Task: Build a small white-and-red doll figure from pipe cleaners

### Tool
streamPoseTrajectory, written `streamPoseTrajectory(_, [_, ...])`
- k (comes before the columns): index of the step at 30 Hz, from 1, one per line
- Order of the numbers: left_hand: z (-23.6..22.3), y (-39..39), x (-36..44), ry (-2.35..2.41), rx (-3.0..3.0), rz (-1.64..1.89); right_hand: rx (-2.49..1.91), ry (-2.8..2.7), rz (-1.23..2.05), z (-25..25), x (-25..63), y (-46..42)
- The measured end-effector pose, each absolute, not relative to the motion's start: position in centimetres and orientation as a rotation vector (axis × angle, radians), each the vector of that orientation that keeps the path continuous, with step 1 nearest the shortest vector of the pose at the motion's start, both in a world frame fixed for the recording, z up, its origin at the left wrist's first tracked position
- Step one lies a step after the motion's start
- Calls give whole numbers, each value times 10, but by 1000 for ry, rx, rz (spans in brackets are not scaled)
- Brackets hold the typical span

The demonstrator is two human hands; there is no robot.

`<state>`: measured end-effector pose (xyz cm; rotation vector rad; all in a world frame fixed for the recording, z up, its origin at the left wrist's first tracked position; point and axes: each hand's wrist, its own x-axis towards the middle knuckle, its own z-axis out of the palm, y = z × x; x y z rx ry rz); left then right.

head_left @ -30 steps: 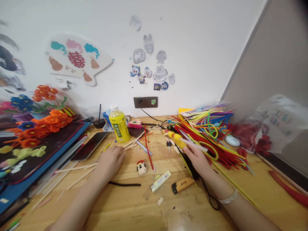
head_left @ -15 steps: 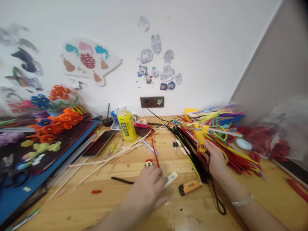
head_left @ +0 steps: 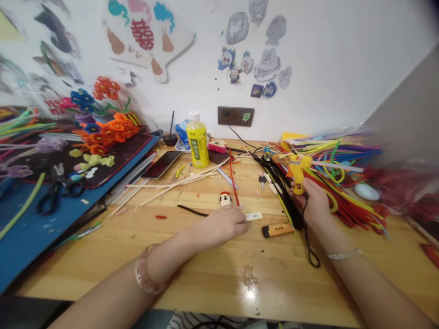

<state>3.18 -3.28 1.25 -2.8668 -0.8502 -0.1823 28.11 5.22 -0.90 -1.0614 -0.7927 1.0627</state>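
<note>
My right hand (head_left: 313, 201) grips a yellow hot glue gun (head_left: 299, 176) by its handle, nozzle toward the left. A glue stick (head_left: 343, 167) juts from its back, and a black cord (head_left: 306, 233) hangs below. My left hand (head_left: 222, 225) rests low over the table with its fingers curled; what they hold, if anything, is hidden. Just beyond the knuckles sits a small doll-like head (head_left: 225, 199) with a red top. A cream strip with printed marks (head_left: 254, 216) lies by the fingertips. From under the wrist side pokes a black pipe cleaner (head_left: 190, 209).
An orange lighter (head_left: 278, 230) lies between my hands. Bundled pipe cleaners (head_left: 356, 205) spread at the right. A yellow-labelled bottle (head_left: 198, 144), a phone (head_left: 162, 164) and thin wooden sticks (head_left: 192, 179) stand or lie farther back. Scissors (head_left: 60, 187) rest on the blue mat (head_left: 20, 246) at left.
The view has tilted down and swung left, so the table shows higher up. My left fingers, looser before with the thumb apart, are now curled in. The glue gun stays in my right hand.
</note>
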Motion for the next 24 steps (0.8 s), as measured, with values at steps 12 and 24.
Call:
streamPoseTrajectory(12, [9, -30, 25, -822, -2848, -249, -1072, -860, 1065, -7, 275, 50])
streamPoseTrajectory(24, [9, -29, 26, -925, -2881, -346, -1133, -1058, 938, -11, 275, 52])
